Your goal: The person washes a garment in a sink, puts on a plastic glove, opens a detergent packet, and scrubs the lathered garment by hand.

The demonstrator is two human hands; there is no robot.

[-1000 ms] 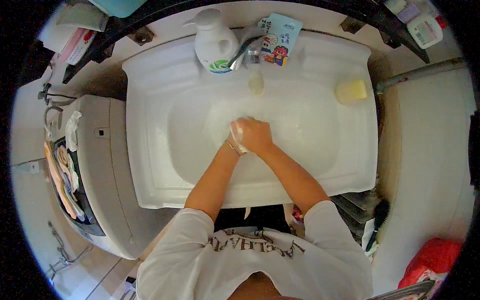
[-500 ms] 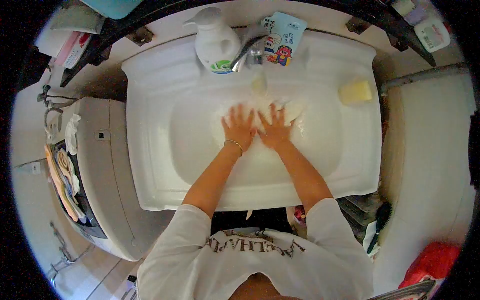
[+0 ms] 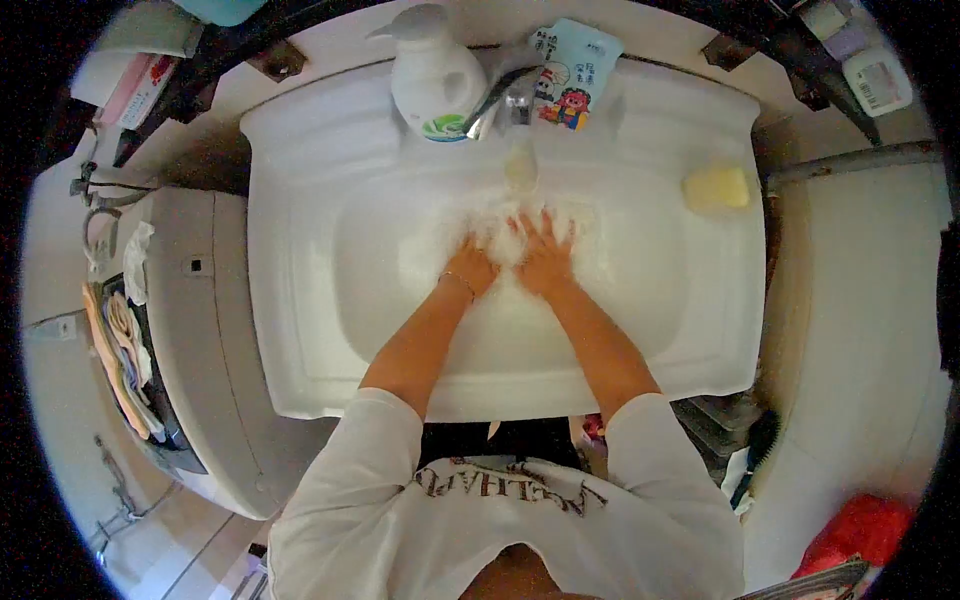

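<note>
Both my hands are in the basin of a white sink, under the faucet. My left hand, with a thin bracelet at its wrist, has its fingers stretched forward, their tips lost in a white patch. Beside it my right hand lies palm down with its fingers spread. Around the fingertips is a frothy white mass; whether it is foam, splashing water or wet white cloth I cannot tell. Neither hand visibly grips anything.
A white pump bottle and a light-blue pouch stand on the back ledge. A pale yellow block sits at the right rim. To the left is a washing machine with folded cloths. A dark shelf runs above.
My left hand has slid slightly forward-left, and its fingers are more covered by white. The right hand has shifted a little, fingers still spread. More white froth shows between the hands.
</note>
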